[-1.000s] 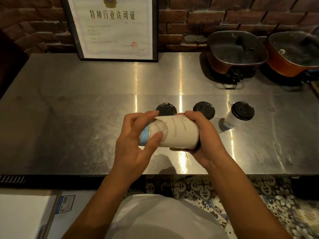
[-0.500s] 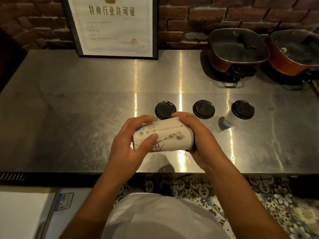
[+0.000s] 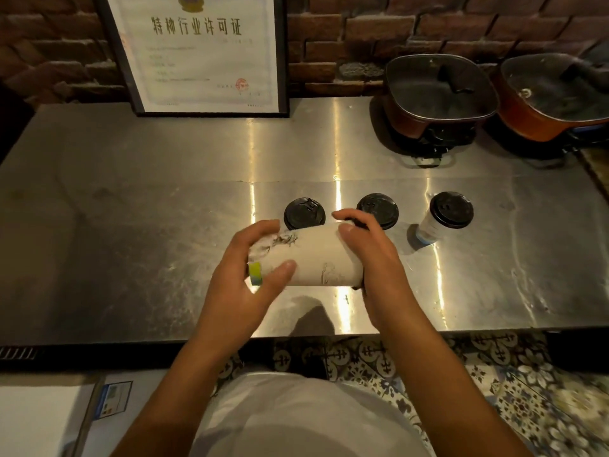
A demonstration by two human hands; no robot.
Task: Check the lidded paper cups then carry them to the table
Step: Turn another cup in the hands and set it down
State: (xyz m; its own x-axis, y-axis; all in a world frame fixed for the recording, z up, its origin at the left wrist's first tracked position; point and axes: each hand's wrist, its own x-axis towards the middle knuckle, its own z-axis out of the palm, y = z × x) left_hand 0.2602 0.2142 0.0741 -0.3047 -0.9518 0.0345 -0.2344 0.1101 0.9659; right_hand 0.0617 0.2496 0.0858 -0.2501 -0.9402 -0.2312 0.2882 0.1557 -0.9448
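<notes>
The cup (image 3: 309, 258) lies on its side in the air above the front of the counter (image 3: 131, 225), its long axis running left to right across the body. The base end sits in the left hand (image 3: 244, 275), the lid end in the right hand (image 3: 372, 258), so each hand caps one end and neither is nearer than the other. The left hand is half closed, thumb across the near wall and fingers curled over the far side of the base. The right hand wraps the wider end, thumb on top; the lid itself is mostly hidden under its palm. Both hold the cup clear of the counter, with its shadow below.

Three more cups stand upright beyond it: one (image 3: 304, 214) just behind the left fingers, one (image 3: 377, 211) partly behind the right hand, one (image 3: 449, 211) well apart to the right.

I judge the check is under way; setting the cup upright calls for swinging the lid end up, so the right hand leads
</notes>
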